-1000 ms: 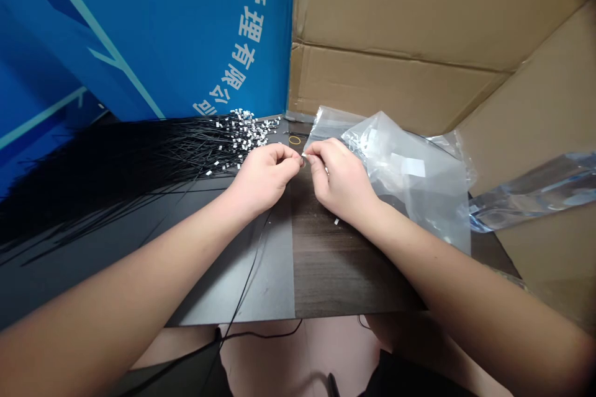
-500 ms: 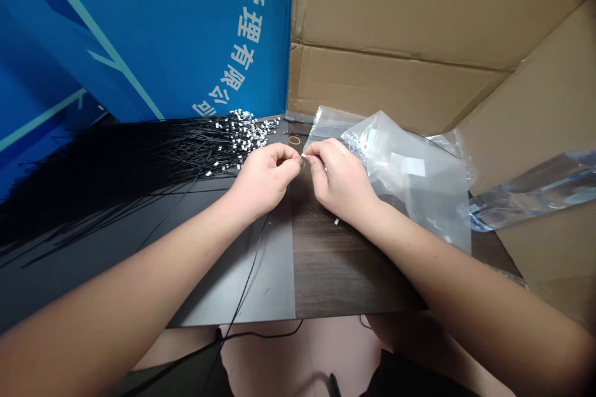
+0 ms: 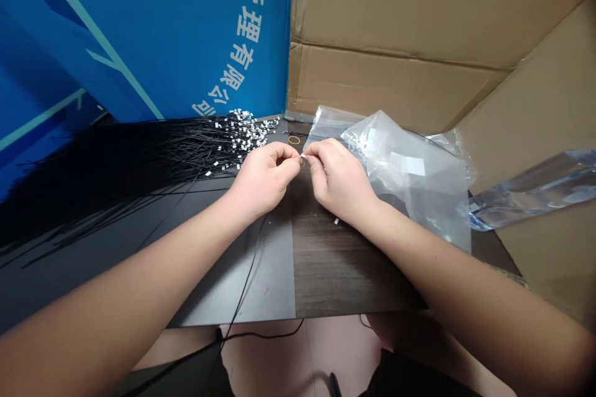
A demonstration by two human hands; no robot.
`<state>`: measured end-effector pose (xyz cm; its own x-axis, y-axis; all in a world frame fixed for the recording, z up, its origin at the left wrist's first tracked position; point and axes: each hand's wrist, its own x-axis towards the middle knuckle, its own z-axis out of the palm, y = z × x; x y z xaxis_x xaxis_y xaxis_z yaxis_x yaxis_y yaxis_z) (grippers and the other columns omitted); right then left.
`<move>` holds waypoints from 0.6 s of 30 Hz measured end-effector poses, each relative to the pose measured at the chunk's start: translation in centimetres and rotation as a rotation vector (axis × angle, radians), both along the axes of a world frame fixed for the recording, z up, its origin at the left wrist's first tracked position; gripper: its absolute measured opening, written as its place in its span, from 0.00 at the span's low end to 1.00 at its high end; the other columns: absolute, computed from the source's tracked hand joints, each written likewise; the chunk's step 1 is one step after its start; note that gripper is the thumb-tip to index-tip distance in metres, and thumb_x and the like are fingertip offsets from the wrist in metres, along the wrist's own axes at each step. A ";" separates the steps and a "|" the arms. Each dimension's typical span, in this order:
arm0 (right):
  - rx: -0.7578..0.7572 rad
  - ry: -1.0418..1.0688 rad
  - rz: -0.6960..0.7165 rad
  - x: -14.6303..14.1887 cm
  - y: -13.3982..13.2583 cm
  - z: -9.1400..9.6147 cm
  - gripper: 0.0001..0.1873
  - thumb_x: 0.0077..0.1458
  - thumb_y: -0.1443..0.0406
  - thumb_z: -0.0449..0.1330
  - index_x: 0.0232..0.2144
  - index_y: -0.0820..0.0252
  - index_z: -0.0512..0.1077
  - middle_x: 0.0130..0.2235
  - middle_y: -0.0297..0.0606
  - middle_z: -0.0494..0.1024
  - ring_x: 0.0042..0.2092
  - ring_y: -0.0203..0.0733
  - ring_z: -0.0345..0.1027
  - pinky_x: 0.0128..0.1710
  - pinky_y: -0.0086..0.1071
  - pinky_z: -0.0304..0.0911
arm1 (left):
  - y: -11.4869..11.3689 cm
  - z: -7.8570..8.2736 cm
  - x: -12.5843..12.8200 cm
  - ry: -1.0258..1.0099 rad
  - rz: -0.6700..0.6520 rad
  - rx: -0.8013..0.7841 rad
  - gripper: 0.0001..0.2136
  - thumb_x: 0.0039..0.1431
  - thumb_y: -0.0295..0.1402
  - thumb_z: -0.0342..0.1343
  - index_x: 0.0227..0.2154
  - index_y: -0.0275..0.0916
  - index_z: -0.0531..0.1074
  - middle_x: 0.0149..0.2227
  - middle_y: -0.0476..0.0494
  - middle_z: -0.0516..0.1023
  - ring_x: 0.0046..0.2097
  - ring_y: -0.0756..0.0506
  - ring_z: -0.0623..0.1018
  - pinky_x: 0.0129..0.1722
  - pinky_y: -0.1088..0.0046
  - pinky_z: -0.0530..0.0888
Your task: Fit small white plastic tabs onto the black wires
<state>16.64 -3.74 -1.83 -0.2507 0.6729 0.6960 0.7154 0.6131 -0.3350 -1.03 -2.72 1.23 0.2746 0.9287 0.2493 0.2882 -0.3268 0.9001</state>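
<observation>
My left hand [image 3: 267, 177] pinches a thin black wire [image 3: 252, 267], which trails from under the hand down over the table's front edge. Opposite it, my right hand [image 3: 342, 173] has thumb and forefinger closed on a tiny white connector [image 3: 303, 156]. The fingertips of both hands nearly meet around this piece; whether the wire's end sits inside it is hidden. To the left lies a big bundle of black wires [image 3: 139, 149], many of them tipped with white connectors [image 3: 246, 133].
Clear plastic bags [image 3: 435, 198] lie right of my right hand. A yellow rubber band [image 3: 293, 140] rests behind the hands, and a small white piece [image 3: 336, 221] on the dark table [image 3: 344, 273]. A blue panel [image 3: 186, 25] and cardboard [image 3: 395, 6] stand behind.
</observation>
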 end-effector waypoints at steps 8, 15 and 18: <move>0.057 0.031 0.004 -0.1 0.0 -0.1 0.08 0.70 0.68 0.51 0.41 0.56 0.71 0.41 0.44 0.79 0.43 0.48 0.73 0.45 0.42 0.69 | 0.3 0.0 0.0 -0.027 0.010 -0.048 0.07 0.56 0.35 0.59 0.26 0.38 0.76 0.27 0.49 0.73 0.31 0.48 0.67 0.33 0.69 0.63; 0.069 0.028 0.001 -0.1 0.0 -0.1 0.09 0.70 0.69 0.51 0.41 0.55 0.70 0.41 0.45 0.79 0.44 0.48 0.72 0.45 0.43 0.68 | 0.2 -0.3 0.2 -0.081 -0.012 -0.114 0.11 0.57 0.39 0.63 0.24 0.39 0.75 0.24 0.49 0.71 0.29 0.49 0.66 0.31 0.69 0.61; 0.085 0.028 0.002 -0.1 0.1 -0.1 0.08 0.70 0.69 0.51 0.40 0.55 0.70 0.41 0.45 0.79 0.43 0.48 0.72 0.45 0.42 0.69 | 0.2 -0.4 0.2 -0.103 -0.017 -0.106 0.11 0.57 0.40 0.64 0.25 0.38 0.75 0.25 0.49 0.72 0.29 0.49 0.67 0.32 0.69 0.62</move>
<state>16.55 -3.68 -1.92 -0.2320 0.6109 0.7569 0.7053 0.6416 -0.3016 -0.80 -2.51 0.81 0.2685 0.9467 0.1781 0.1880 -0.2328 0.9542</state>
